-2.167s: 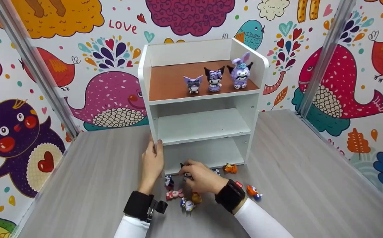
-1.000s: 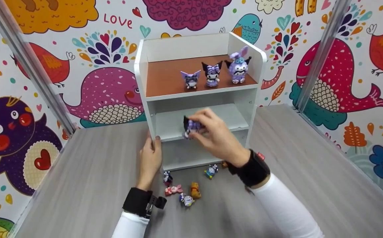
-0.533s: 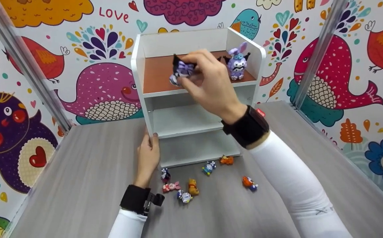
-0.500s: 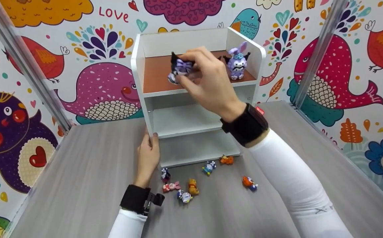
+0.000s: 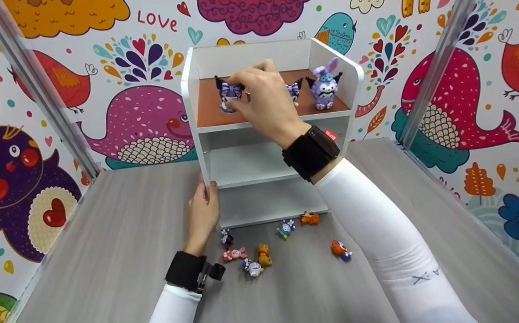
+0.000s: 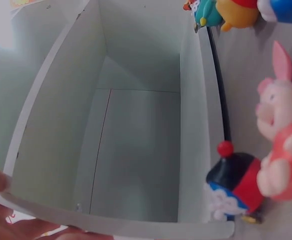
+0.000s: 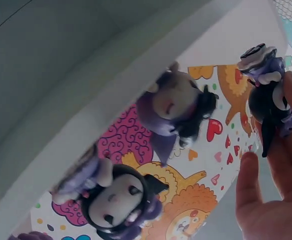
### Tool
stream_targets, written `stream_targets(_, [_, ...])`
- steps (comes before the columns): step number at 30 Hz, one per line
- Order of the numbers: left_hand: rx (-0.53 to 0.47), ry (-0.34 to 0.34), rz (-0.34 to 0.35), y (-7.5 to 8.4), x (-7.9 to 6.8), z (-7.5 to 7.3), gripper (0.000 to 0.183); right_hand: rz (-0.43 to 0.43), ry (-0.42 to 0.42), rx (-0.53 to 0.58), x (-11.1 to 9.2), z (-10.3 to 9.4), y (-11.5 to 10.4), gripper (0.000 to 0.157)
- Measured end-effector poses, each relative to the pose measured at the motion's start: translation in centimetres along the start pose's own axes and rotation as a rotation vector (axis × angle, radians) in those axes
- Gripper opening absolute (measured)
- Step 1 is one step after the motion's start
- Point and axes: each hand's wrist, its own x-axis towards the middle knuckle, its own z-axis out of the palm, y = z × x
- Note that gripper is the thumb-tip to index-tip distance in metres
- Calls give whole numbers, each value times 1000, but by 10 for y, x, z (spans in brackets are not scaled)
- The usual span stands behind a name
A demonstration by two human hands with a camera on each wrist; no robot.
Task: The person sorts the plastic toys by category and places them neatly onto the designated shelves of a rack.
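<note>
Right hand (image 5: pixel 265 98) pinches smooth Kuromi figurine (image 5: pixel 229 92), nine o'clock from rabbit-eared figurine (image 5: pixel 325 89); left hand (image 5: pixel 204 210) grips flat white panel (image 5: pixel 203 154).

Held figurine (image 5: pixel 230 92) part-covered, right sleeve (image 5: pixel 389 242) cropped

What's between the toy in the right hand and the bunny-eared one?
Two toys: a small purple one and a black-hooded one. The right wrist view shows both; in the head view, the right hand gets in the way.

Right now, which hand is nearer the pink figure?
Left. Left hand holds the white unit, beyond and left of the pink figure; right hand is up at the top shelf.
</note>
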Motion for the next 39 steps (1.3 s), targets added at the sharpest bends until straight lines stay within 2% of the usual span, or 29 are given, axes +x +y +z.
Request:
stream_targets(6, [-14, -9, -6, 2, 1, 0, 32, -18, 24, -59, 2, 5, 5, 29])
stream_targets(12, [-9, 1, 5, 2, 0, 0, 36, 5, -45, -107, 6, 9, 2, 30])
stream_targets(21, [31, -6, 23, 1, -1, -1, 54, -8, -84, -103, 5, 14, 6, 26])
stream_targets(28, [22, 1, 30, -1, -1, -1, 49, 9, -96, -95, 5, 18, 6, 27])
stream_targets(39, [28, 12, 32, -1, -1, 0, 53, 5, -109, -88, 7, 19, 6, 28])
